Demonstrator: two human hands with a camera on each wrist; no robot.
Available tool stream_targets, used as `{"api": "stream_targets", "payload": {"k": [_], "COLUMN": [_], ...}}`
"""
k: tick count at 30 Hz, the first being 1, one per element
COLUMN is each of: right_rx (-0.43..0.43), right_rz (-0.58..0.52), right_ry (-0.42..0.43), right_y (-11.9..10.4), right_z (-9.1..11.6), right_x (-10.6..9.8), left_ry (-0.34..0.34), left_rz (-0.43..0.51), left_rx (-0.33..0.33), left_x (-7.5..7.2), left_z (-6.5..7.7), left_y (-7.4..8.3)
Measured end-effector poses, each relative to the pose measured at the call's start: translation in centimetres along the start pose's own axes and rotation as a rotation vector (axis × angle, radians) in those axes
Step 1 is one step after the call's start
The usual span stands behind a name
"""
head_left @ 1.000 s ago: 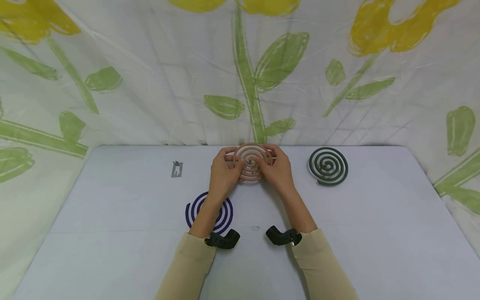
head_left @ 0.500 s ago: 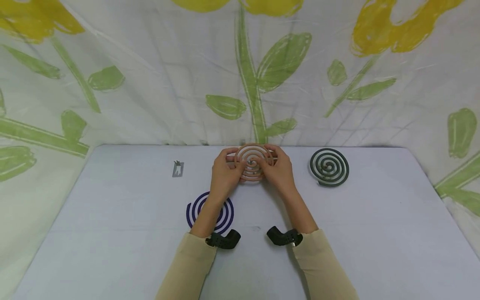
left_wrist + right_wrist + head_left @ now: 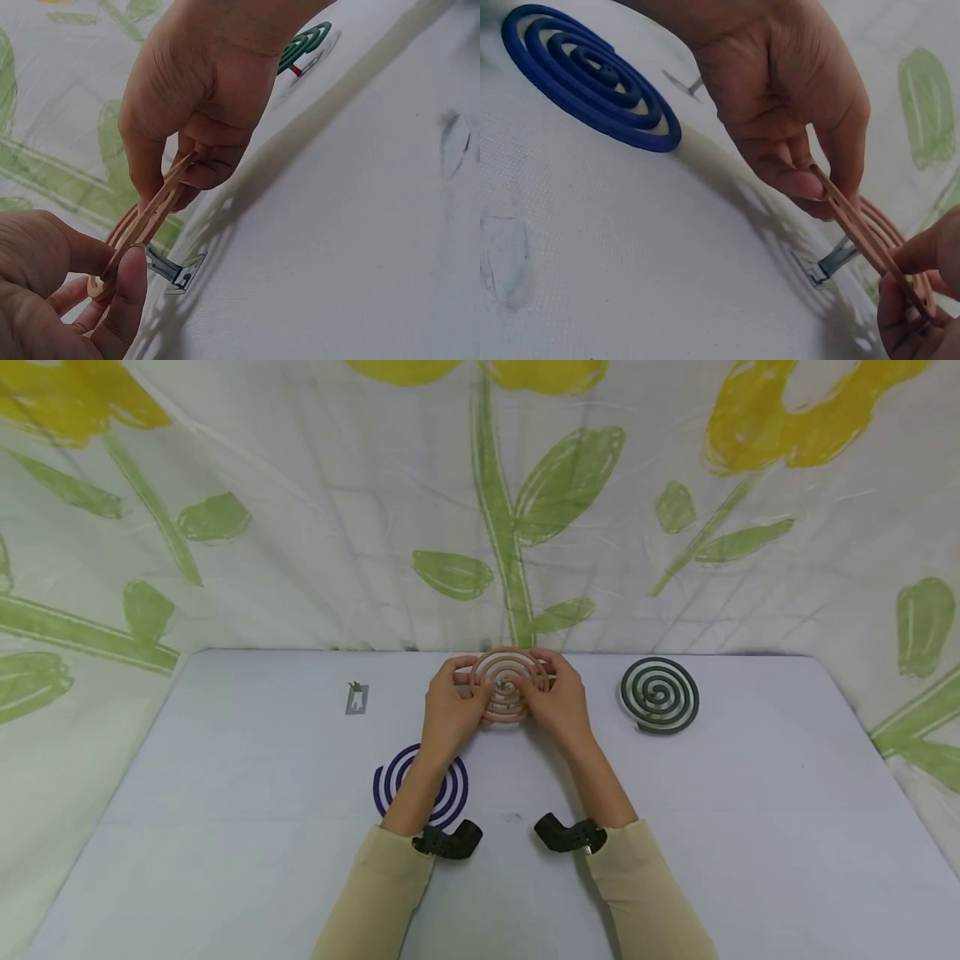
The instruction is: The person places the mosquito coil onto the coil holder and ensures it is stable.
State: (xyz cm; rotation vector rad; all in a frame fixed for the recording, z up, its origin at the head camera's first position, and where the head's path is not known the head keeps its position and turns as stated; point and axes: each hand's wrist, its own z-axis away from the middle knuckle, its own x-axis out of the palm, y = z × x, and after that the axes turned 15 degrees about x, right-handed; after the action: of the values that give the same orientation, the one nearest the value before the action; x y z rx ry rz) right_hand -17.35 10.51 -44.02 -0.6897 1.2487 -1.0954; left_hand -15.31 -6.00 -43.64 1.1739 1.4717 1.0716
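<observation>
Both hands hold a brown mosquito coil [image 3: 510, 685] at the middle of the table's far edge. My left hand [image 3: 453, 710] pinches its left side between thumb and fingers. On the other side, my right hand [image 3: 558, 702] pinches it, thumb near the centre. Tilted in the wrist views, the coil [image 3: 154, 214] sits right at the top of a small metal coil stand [image 3: 829, 264] standing on the table. The fingers behind the coil are partly hidden.
A green mosquito coil [image 3: 660, 695] is raised on a stand at the right. A blue coil [image 3: 592, 79] is partly covered by the left forearm in the head view. Another metal stand [image 3: 357, 698] is at the left. A flower-printed curtain [image 3: 300, 527] hangs behind the table.
</observation>
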Motion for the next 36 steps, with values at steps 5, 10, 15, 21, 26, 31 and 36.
{"api": "stream_targets", "payload": {"k": [5, 10, 15, 21, 26, 31, 36], "right_rx": [-0.001, -0.003, 0.001, 0.005, 0.003, 0.007, 0.002], "right_rz": [0.009, 0.002, 0.01, 0.004, 0.008, 0.005, 0.017], "right_ry": [0.007, 0.004, 0.018, 0.012, -0.004, -0.015, -0.006], "right_y": [0.21, 0.4, 0.35, 0.22, 0.26, 0.12, 0.19], "right_z": [-0.15, -0.23, -0.11, -0.05, -0.17, -0.13, -0.13], "right_x": [0.01, 0.15, 0.05, -0.14, -0.02, 0.09, 0.19], "left_ry": [-0.003, -0.003, -0.01, -0.013, -0.01, -0.011, -0.011], "left_rz": [0.005, 0.007, 0.004, 0.001, -0.007, -0.001, 0.005], "left_rx": [-0.002, -0.009, -0.01, -0.012, -0.019, -0.028, -0.046], "left_x": [0.06, -0.01, 0.08, 0.21, 0.08, -0.15, -0.15], "left_z": [0.06, 0.2, 0.18, 0.18, 0.17, 0.05, 0.07], "left_y": [0.06, 0.12, 0.16, 0.15, 0.15, 0.19, 0.21]}}
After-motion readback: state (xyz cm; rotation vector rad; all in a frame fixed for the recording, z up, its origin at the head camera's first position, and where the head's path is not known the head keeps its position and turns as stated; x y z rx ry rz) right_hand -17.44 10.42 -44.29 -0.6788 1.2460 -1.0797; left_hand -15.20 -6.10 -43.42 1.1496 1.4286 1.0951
